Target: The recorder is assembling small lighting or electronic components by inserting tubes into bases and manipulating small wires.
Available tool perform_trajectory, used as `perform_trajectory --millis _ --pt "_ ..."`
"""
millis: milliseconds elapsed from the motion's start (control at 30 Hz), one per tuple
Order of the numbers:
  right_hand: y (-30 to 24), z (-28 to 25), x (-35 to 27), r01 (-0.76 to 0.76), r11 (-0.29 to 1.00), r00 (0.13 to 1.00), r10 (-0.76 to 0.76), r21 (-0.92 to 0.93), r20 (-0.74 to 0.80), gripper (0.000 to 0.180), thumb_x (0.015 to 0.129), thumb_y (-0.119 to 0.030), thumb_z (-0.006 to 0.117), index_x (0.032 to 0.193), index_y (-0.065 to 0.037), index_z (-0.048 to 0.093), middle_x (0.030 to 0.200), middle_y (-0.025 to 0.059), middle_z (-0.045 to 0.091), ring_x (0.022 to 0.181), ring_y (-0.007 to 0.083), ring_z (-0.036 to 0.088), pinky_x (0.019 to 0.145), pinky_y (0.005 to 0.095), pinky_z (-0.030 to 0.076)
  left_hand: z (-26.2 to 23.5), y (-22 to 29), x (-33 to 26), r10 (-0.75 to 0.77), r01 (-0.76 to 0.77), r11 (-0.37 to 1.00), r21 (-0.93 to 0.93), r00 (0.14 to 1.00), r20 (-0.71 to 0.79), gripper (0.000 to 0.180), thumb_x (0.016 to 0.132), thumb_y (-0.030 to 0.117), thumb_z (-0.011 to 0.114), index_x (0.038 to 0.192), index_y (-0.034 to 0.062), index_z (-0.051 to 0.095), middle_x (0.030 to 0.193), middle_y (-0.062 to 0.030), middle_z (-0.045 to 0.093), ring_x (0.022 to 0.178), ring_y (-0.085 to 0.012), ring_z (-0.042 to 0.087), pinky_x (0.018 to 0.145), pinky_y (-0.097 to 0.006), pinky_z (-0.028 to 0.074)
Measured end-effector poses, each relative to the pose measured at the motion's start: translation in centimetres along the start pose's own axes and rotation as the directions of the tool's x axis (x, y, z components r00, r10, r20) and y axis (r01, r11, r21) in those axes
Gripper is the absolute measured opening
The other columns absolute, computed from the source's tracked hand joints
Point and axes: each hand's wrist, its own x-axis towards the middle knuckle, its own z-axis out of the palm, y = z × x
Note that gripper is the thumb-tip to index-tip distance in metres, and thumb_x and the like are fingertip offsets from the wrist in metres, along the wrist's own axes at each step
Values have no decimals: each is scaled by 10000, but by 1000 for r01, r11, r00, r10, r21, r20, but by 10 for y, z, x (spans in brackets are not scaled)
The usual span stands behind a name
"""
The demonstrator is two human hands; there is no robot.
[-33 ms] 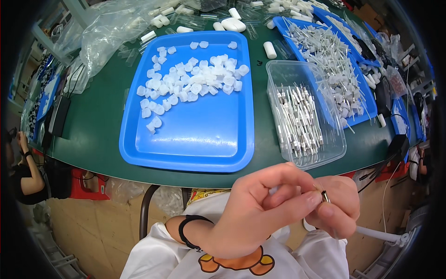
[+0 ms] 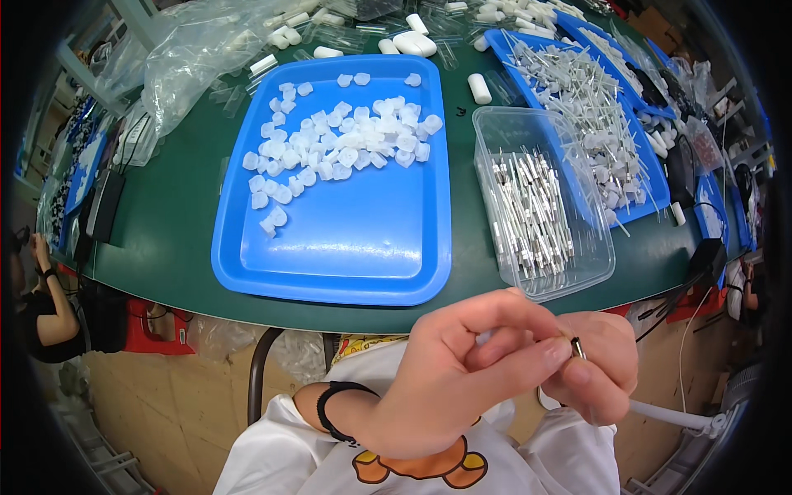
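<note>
both pinching: left hand (image 2: 470, 367), right hand (image 2: 602, 359), closed on small shiny piece (image 2: 578, 349) between them. loose pinch could drop it short of table (image 2: 165, 223) edge; knuckles lifted forward could knock clear box (image 2: 591, 254) just beyond hands.

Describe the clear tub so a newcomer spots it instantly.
On the green table, find the large blue tray left of centre. Immediately right stands the tub, holding slim white-and-silver rods. Unlike that tray and the heaped tray farther right, its walls are see-through.
</note>
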Motion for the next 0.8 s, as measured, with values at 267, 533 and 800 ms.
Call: perform_trajectory --millis 267,533,800 --pt "1 9 0 -83 993 977 65 -82 -204 265 684 -32 614 908 -4 475 760 139 546 549 206 586 391 244 471 -1 3 2 -11 10 999 52 1000 23 73 736 -48 532 803 -23 520 692 18 310 619 -63 353 566 -213 313" --pt "-3 6 -3 -179 977 968 196 115 -158 250 666 -21 620 876 1 486 764 126 553 515 195 580 378 226 447 -2 -1 5 206 -216 955 205 976 66 129 697 -88 549 802 -17 529 678 26 294 587 -48 337 566 -206 308" --pt "-3 12 1 -122 992 973 126 35 -192 281 649 -25 640 884 -12 486 771 115 558 528 191 586 388 224 446 -4 2 3 153 -161 969 187 986 60 122 701 -80 544 796 -6 527 682 23 307 599 -49 345 560 -196 308"
